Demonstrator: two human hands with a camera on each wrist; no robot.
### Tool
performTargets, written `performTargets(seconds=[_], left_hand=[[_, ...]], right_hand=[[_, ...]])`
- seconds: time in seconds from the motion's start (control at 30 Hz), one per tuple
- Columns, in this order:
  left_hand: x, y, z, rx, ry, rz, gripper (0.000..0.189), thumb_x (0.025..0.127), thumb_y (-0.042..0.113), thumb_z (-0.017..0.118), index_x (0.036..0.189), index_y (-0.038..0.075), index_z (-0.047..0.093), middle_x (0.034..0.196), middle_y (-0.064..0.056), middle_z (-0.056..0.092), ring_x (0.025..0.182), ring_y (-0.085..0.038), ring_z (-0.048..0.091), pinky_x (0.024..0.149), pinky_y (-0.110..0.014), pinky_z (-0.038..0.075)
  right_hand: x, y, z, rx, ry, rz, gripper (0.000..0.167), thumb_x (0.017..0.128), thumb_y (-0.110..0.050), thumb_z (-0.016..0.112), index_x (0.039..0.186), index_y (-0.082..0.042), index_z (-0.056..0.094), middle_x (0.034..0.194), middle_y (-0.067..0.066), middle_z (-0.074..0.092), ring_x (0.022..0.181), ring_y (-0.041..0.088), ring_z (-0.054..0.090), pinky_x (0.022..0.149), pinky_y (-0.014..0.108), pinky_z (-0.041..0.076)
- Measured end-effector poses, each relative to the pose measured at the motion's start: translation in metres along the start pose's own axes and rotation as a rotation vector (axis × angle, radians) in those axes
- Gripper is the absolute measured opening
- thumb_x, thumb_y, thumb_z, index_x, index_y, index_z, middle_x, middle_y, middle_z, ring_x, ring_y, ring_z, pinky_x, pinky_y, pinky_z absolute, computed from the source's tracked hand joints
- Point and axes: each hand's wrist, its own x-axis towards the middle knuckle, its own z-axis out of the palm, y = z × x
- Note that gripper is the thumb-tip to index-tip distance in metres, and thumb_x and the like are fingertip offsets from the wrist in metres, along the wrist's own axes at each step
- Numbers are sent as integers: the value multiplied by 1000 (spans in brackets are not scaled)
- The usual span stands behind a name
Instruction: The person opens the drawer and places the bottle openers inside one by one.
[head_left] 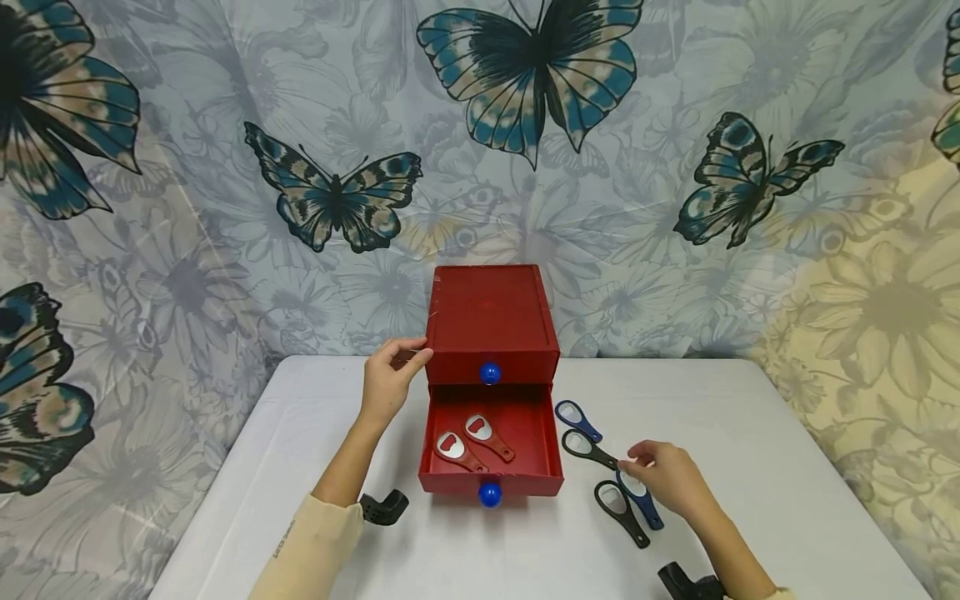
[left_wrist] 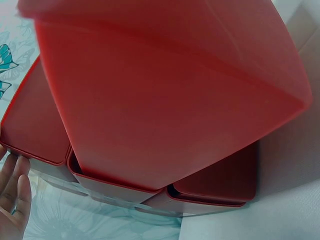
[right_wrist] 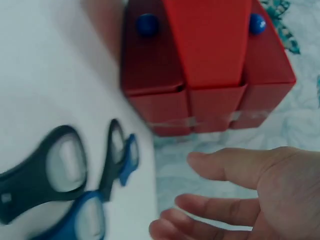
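Observation:
A red three-drawer chest (head_left: 491,308) with blue knobs stands at the table's back. Its middle drawer (head_left: 528,425) is pulled out and holds two bottle openers (head_left: 487,437) with red handles. Against the chest's upper left side rests my left hand (head_left: 390,379), fingers fairly straight; the left wrist view shows its fingers (left_wrist: 20,185) at the chest's edge. My right hand (head_left: 667,475) hovers over the magnifying glasses, thumb and fingers apart with nothing between them in the right wrist view. Black magnifying glasses (head_left: 624,517) and blue magnifying glasses (head_left: 651,508) lie right of the drawer.
A white table (head_left: 750,417) bears everything. Directly behind it hangs a cloth (head_left: 615,275) printed with butterflies and flowers. Black wrist-camera mounts (head_left: 385,507) sit at both wrists. The pulled-out drawer juts forward between the two arms.

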Motion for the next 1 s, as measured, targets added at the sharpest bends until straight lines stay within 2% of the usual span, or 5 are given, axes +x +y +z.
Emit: performTargets(seconds=[0.17,0.4,0.5,0.7,1.0], left_hand=[[-1,1,0,-16,-13,-3,25,88,6,71,108,-9,68,109,-25,66,81,5,60,75,-12,49],[-2,2,1,-19,-18,4,25,89,6,70,108,-10,68,108,-26,66,81,6,60,76,-11,49],[-1,2,1,-18,-15,3,25,89,6,70,109,-10,68,108,-26,66,82,6,60,76,-11,49],[-1,1,0,-19,-16,-6,25,89,7,70,108,-9,68,108,-26,67,81,6,60,77,-11,49],[-1,3,0,-18,-7,3,25,88,7,71,108,-9,68,107,-25,67,81,5,60,76,-11,49]], right_hand=[[-7,20,11,-53,-18,77,37,84,-21,71,103,11,65,78,6,62,68,17,53,57,29,43],[-17,34,19,-132,11,94,46,75,-19,77,100,17,63,74,11,65,68,22,59,58,37,48],[-18,37,25,-142,-4,119,47,73,-17,78,98,19,61,71,12,63,66,23,57,57,38,49],[-18,39,36,-159,3,138,38,72,-10,78,91,18,62,71,13,60,64,21,54,56,36,49],[-16,38,39,-128,40,155,23,72,-5,73,82,13,64,68,10,61,63,21,55,54,34,47]])
